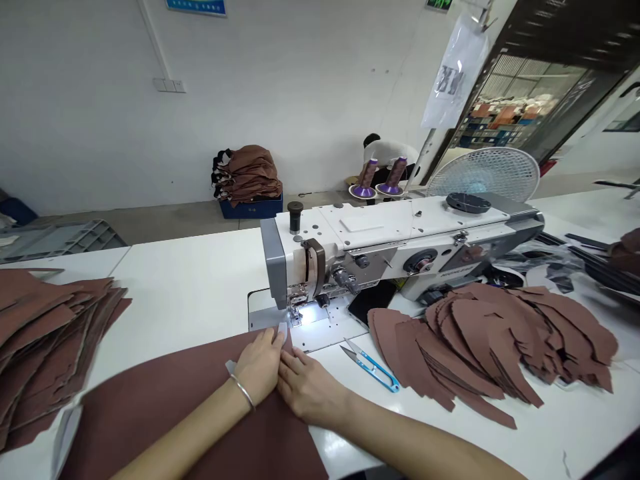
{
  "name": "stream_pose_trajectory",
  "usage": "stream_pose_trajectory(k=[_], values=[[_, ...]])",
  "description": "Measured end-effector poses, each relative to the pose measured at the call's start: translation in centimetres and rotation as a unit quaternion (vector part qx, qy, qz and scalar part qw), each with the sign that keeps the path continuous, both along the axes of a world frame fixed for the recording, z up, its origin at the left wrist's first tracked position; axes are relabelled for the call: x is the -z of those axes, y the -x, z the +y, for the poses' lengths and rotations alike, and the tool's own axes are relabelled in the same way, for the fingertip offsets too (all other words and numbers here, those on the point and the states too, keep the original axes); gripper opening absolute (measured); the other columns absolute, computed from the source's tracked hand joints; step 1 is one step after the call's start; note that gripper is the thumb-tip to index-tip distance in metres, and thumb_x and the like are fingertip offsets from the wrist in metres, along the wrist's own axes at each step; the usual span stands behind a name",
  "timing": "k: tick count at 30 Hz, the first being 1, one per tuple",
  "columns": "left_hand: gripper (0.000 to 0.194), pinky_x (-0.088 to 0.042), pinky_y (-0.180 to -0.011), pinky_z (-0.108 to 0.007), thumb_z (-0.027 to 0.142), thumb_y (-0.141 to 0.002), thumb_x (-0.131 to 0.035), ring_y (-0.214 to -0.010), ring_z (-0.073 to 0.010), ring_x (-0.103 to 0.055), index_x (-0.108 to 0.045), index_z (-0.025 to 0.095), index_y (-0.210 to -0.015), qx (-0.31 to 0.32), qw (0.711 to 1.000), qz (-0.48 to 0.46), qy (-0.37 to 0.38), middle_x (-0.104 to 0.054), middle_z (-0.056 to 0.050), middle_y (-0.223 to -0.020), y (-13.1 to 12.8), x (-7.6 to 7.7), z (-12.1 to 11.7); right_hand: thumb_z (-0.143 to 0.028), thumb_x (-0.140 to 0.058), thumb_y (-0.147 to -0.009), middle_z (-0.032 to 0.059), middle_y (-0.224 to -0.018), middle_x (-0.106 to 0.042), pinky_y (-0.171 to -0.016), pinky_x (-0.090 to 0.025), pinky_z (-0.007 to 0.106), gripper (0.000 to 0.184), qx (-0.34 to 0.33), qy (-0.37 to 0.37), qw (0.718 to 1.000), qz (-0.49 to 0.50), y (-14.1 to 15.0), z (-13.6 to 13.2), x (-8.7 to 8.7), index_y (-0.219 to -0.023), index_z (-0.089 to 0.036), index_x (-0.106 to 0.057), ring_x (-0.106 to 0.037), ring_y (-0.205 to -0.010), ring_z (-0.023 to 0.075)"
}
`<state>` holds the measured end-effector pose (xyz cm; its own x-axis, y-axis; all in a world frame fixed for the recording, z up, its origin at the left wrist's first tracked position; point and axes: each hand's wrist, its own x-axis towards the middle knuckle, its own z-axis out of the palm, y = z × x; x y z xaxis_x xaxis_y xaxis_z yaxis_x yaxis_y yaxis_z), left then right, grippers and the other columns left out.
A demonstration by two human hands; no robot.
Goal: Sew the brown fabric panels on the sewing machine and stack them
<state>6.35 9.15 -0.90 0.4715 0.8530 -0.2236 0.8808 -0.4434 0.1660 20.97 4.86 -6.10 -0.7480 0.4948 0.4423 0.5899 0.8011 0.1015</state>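
Note:
A large brown fabric piece [165, 400] lies on the white table in front of me, its corner reaching the needle of a white sewing machine [380, 247]. My left hand [259, 365], with a metal bangle on the wrist, rests flat on the fabric, fingers pointing at the presser foot. Close beside it, my right hand [307, 387] presses the fabric's right edge with fingers laid flat. A small white tag shows at the fabric's corner under the needle light.
Blue-handled thread snips [373, 365] lie right of my hands. Several brown cut pieces are fanned out at right [495, 340]; another stack sits at left [45, 333]. Two thread cones, a fan and a bent-over person are behind the machine.

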Motion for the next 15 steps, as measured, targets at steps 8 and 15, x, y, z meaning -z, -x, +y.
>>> stream_pose_trajectory(k=[8, 15], values=[[0.05, -0.046, -0.084, -0.035, 0.013, -0.084, -0.029, -0.099, -0.0237, -0.055, -0.048, 0.014, -0.13, 0.005, 1.0, -0.005, 0.026, -0.056, -0.014, -0.11, -2.4, -0.5, 0.6, -0.01, -0.042, -0.088, 0.0245, -0.111, -0.061, -0.095, -0.045, 0.047, 0.03, 0.016, -0.063, 0.998, 0.026, -1.9, 1.1, 0.6, -0.109, 0.002, -0.059, -0.057, -0.109, 0.0324], [0.05, -0.046, -0.088, -0.036, 0.016, -0.087, -0.029, -0.107, -0.0233, -0.052, -0.042, 0.018, -0.135, -0.007, 0.999, 0.02, 0.047, -0.051, -0.013, -0.119, -3.5, 0.0, 2.4, -0.01, -0.041, -0.088, 0.0248, -0.111, -0.061, -0.098, -0.042, 0.047, 0.03, 0.025, -0.041, 0.997, 0.063, -2.6, 2.8, 0.8, -0.109, 0.002, -0.059, -0.054, -0.112, 0.0331]])
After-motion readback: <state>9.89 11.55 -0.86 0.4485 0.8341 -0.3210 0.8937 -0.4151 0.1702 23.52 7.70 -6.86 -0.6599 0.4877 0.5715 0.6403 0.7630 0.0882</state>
